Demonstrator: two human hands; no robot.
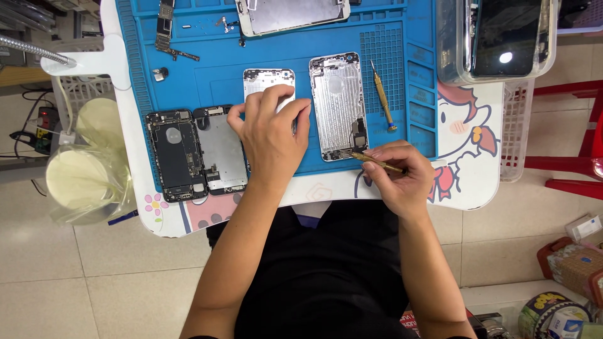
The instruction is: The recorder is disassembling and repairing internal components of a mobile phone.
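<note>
Person seen from above, head camera looking down own front. Black top covers torso, plain, no print or pattern visible; fabric creased softly across middle. Both arms bare from upper arm down, no sleeve reaching elbow or forearm. Left hand (271, 135) bare: no glove, no ring visible, no watch or band at wrist. Right hand (402, 179) bare too, wrist unadorned. Fingers (377, 152) with short, unpainted nails

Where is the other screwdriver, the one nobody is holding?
The spare screwdriver lies on the blue mat, just right of the open silver phone shell, above the right hand.
</note>
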